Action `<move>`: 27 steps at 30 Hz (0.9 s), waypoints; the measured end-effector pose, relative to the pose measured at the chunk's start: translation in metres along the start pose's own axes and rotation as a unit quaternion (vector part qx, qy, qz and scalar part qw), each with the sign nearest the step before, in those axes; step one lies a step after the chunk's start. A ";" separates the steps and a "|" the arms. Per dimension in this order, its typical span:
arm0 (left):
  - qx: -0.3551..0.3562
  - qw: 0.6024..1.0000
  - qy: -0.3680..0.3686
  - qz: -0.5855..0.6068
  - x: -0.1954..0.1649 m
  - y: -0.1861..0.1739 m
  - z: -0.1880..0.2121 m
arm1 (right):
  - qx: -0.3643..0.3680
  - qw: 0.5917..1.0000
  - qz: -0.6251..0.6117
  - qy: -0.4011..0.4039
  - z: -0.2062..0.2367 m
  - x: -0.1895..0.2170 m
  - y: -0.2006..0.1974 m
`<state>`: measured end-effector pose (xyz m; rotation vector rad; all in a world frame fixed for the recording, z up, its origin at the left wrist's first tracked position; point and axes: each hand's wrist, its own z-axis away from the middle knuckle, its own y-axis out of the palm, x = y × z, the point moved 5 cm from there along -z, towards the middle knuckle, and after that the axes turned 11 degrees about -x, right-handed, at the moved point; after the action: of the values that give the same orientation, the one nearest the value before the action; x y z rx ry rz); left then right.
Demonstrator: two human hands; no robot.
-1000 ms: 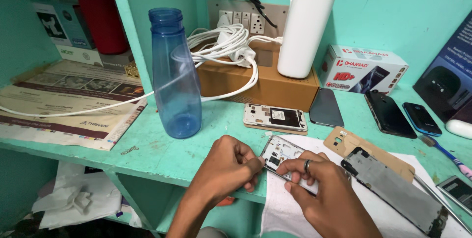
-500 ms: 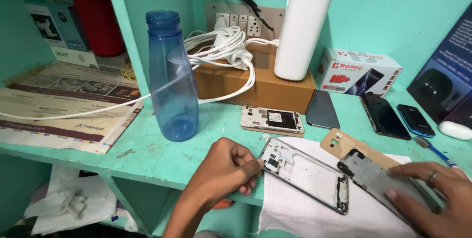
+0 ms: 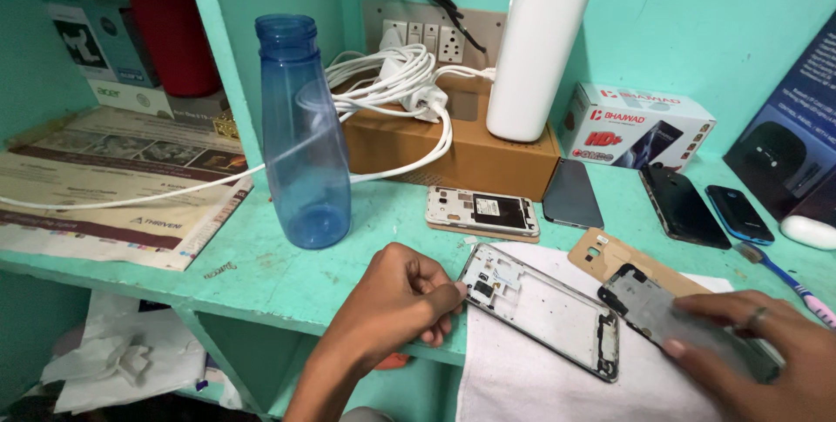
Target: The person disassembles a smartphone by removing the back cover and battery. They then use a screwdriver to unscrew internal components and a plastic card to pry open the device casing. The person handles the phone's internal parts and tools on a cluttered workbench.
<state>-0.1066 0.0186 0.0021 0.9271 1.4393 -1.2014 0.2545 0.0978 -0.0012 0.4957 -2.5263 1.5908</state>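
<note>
There, the left hand (image 3: 396, 304) was curled, its fingertips pinching the upper-left corner of a stripped phone frame (image 3: 542, 310) that lay flat on a white cloth (image 3: 522, 387). The frame's long axis ran diagonally, its held end pointing up and to the left toward the blue bottle (image 3: 302, 135), its other end down and to the right. The right hand (image 3: 758, 352) lay with fingers flat, pressing on a dark phone panel (image 3: 662, 313) just beside the frame's lower end; that panel slanted the same way and rested partly on a tan back cover (image 3: 610, 256). A second earlier both hands had been together on the frame; half a second ago the right one had already gone over to the panel, and it remained there. The frame itself had hardly shifted. Further off on the green table (image 3: 261, 274) sat an opened white phone (image 3: 482, 211), a dark phone (image 3: 571, 194), a cardboard box (image 3: 453, 148) with coiled white cable (image 3: 396, 87), and a tall white cylinder (image 3: 540, 43).
</note>
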 end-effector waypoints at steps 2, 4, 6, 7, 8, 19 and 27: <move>-0.002 1.000 0.007 0.004 -0.001 0.000 0.001 | -0.003 0.996 -0.062 -0.057 0.011 0.028 0.002; -0.004 1.000 0.020 -0.008 -0.004 0.001 0.001 | 0.006 0.970 -0.179 -0.162 0.026 0.073 0.016; -0.011 0.999 0.031 -0.035 -0.006 0.001 0.003 | -0.020 0.926 -0.282 -0.251 0.037 0.114 0.020; -0.014 0.998 0.039 -0.050 -0.008 0.001 0.003 | -0.013 0.933 -0.276 -0.229 0.037 0.128 0.025; -0.016 0.997 0.045 -0.064 -0.010 0.001 0.005 | -0.006 0.940 -0.271 -0.207 0.037 0.141 0.030; -0.032 0.979 0.119 -0.162 -0.019 0.004 0.006 | 0.073 0.937 -0.338 -0.052 0.037 0.188 0.012; -0.033 0.977 0.126 -0.170 -0.022 0.005 0.005 | 0.089 0.924 -0.367 -0.059 0.037 0.184 0.015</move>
<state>-0.0964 0.0155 0.0223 0.8300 1.8878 -1.3071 0.0791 0.0322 0.0187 1.3917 -1.8826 1.4925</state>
